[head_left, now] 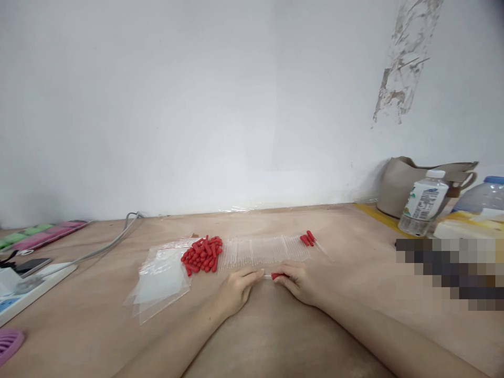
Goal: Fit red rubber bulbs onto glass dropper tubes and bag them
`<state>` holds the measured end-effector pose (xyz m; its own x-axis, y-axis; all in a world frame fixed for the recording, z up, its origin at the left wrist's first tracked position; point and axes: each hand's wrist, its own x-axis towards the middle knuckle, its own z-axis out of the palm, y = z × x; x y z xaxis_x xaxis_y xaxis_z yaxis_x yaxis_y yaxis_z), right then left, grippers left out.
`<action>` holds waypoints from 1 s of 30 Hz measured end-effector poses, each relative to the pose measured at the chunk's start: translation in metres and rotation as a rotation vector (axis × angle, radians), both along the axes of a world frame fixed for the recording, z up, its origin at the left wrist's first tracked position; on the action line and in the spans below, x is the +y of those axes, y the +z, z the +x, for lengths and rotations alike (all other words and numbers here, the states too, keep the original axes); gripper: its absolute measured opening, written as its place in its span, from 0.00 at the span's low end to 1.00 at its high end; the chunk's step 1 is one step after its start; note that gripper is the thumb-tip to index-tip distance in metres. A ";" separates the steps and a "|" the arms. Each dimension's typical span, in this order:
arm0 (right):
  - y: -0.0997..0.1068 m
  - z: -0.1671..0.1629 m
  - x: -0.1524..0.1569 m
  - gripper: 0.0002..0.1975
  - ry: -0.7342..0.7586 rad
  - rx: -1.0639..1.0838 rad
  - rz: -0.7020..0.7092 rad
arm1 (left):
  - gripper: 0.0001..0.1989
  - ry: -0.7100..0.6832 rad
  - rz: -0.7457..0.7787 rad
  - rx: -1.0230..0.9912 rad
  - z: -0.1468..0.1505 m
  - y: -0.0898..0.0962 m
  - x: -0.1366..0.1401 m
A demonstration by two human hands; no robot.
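Note:
Between its thumb and fingers, my left hand point(235, 291) pinches a thin clear dropper tube point(267, 276). My right hand point(298, 283) grips a red rubber bulb point(275, 275) at the tube's right end; how far the tube sits inside is hidden. Just beyond both hands lies a row of clear tubes point(262, 251), side by side. A heap of red rubber bulbs point(202, 255) rests at the row's left end. At its right end lie a few tubes with red bulbs on them point(309, 238).
Clear plastic bags point(161, 278) lie left of the heap. Farther left are a white power strip point(37, 291), a grey cable point(104, 248) and a phone point(33, 266). A labelled bottle point(424, 205) and a beige bag point(394, 186) stand at the right, near the wall.

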<state>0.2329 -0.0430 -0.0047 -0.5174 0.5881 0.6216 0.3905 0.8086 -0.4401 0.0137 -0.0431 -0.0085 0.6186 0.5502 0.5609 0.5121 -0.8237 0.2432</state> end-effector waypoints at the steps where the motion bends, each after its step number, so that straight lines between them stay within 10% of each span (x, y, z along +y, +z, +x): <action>1: 0.000 0.000 0.000 0.10 -0.002 -0.008 0.014 | 0.17 0.001 0.017 0.008 0.000 -0.001 0.000; 15: -0.013 -0.002 0.002 0.09 -0.022 -0.059 0.166 | 0.17 0.009 0.283 0.123 0.001 -0.004 -0.002; 30: -0.007 0.016 0.015 0.09 -0.091 -0.001 -0.081 | 0.11 0.133 0.151 0.011 0.000 -0.005 0.006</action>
<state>0.2485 -0.0285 -0.0118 -0.4599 0.6809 0.5700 0.4610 0.7317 -0.5021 0.0136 -0.0374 -0.0134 0.5528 0.5372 0.6370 0.6206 -0.7755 0.1155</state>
